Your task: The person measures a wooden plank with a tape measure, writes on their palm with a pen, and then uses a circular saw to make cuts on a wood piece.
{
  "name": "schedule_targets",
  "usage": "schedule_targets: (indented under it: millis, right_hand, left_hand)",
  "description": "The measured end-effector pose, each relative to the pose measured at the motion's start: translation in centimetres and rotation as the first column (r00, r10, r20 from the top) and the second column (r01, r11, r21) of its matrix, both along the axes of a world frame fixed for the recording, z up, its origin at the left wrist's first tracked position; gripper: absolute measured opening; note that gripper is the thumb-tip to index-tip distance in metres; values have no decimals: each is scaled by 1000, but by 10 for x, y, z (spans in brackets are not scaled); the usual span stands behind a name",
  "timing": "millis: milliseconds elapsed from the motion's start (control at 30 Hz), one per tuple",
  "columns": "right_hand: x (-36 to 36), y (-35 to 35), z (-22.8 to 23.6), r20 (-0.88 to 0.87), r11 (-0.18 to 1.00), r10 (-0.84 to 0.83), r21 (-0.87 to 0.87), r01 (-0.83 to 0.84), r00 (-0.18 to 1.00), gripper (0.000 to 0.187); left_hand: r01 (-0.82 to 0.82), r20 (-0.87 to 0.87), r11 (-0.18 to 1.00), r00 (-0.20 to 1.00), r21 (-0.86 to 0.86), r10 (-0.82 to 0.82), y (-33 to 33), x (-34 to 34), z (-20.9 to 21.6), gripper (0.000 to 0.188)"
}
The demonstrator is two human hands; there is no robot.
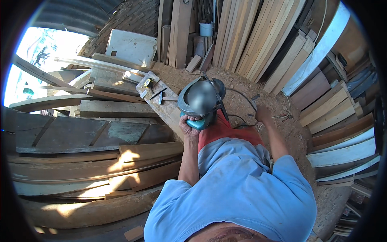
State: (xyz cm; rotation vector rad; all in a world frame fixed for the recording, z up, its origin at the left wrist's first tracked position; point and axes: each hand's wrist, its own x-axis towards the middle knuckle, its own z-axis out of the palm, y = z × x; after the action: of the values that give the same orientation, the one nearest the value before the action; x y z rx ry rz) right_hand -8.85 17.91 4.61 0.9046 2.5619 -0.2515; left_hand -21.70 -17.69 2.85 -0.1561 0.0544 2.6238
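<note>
In my left hand [189,125] is a handheld circular saw, its fingers wrapped round the teal handle [198,123]. The saw's round grey guard [183,99] faces up in front of my red shorts [225,129], and its disc area is blurred. My right hand [263,114] hangs low at my right side, close to a black cord [244,95] that runs from the saw. Its fingers are too dark and small to make out. Left of the saw, a hammer [166,98] and a yellow tape measure [149,83] lie on a wooden plank [155,94].
Stacked boards and curved timbers [92,169] fill the left side. Upright planks [242,36] lean at the back, with a light-blue bucket [207,29] beside them. More boards [330,109] line the right. Sawdust covers the floor [282,105], where a pale cord [287,115] lies.
</note>
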Motion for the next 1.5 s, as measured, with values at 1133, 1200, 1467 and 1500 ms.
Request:
schedule_targets:
  millis: [1133,1200,1467,1500]
  right_hand:
    - [-93,-92,-68,-862,646,214,-229,-728,460,25]
    - [-81,-104,-52,-868,659,275,-143,-738,414,24]
    - [26,-128,61,-708,675,189,-410,-614,680,27]
    - [23,-130,77,-720,659,175,-422,-623,672,27]
  left_hand:
    - [84,90,996,992,-11,-83,20,5,38,5]
    - [68,113,997,991,-22,-66,18,3,32,6]
    - [18,134,1000,991,-16,-16,30,-9,25,9]
    - [18,134,1000,991,-2,-17,31,-10,24,9]
